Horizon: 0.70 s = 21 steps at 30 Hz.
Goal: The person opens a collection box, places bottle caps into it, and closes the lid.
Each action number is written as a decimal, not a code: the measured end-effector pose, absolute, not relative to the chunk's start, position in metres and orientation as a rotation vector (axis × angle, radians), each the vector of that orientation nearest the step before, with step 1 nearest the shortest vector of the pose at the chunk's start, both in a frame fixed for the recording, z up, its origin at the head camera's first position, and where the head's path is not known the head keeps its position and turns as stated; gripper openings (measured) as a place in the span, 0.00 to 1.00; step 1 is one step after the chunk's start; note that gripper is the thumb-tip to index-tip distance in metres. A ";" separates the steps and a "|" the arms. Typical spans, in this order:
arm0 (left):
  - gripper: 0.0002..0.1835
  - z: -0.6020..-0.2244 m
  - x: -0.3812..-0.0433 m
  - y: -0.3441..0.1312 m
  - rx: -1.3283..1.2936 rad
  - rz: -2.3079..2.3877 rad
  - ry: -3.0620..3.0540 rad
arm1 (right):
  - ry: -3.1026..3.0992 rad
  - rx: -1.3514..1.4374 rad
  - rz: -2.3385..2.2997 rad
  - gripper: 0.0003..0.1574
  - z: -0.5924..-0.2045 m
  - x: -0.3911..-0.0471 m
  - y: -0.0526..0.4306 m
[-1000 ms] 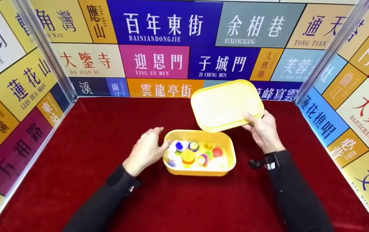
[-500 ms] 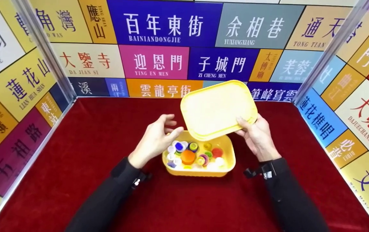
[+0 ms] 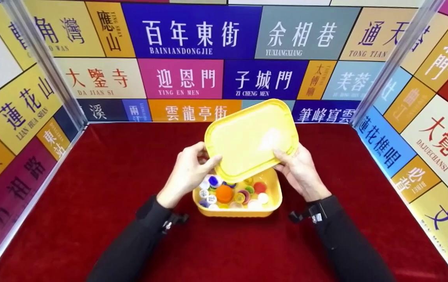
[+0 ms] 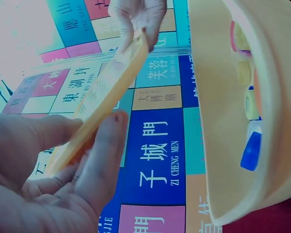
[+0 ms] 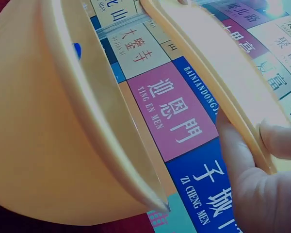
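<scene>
A yellow rectangular lid (image 3: 247,137) is held tilted above the back of a yellow plastic box (image 3: 239,214). My right hand (image 3: 301,172) pinches the lid's right lower corner, thumb on the upper face. At the opposite end, my left hand (image 3: 186,168) has the lid's left edge between thumb and fingers, as the left wrist view shows. Inside the box lie several bottle caps, among them an orange cap (image 3: 224,194), a red cap (image 3: 260,187) and a blue cap (image 3: 214,180). The lid hides the box's back rim.
The box stands on a dark red cloth-covered table (image 3: 91,219). Panels printed with coloured street-name signs (image 3: 192,31) close off the back and both sides, with metal posts (image 3: 396,62) at the corners.
The lid has moved left and slightly down over the box, carried by the right hand. My left hand has risen from beside the box's left rim and taken the lid's left edge.
</scene>
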<state>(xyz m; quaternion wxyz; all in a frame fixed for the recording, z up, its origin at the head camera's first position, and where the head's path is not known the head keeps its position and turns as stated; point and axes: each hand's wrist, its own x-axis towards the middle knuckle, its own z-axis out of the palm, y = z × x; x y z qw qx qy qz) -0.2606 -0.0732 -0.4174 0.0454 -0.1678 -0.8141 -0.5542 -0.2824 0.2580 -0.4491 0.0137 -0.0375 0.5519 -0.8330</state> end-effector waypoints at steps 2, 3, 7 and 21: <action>0.10 -0.415 -0.259 -0.076 -0.533 -1.706 -2.466 | 1.724 -0.142 -2.557 0.31 -0.450 -0.282 0.258; 0.10 -0.414 -0.258 -0.078 -0.552 -1.708 -2.455 | 1.733 -0.148 -2.535 0.29 -0.450 -0.282 0.259; 0.12 -0.410 -0.256 -0.084 -0.666 -1.685 -2.407 | 1.794 -0.151 -2.431 0.27 -0.450 -0.281 0.265; 0.10 -0.397 -0.257 -0.102 -0.953 -1.254 -2.157 | 1.743 -0.171 -2.232 0.69 -0.415 -0.277 0.305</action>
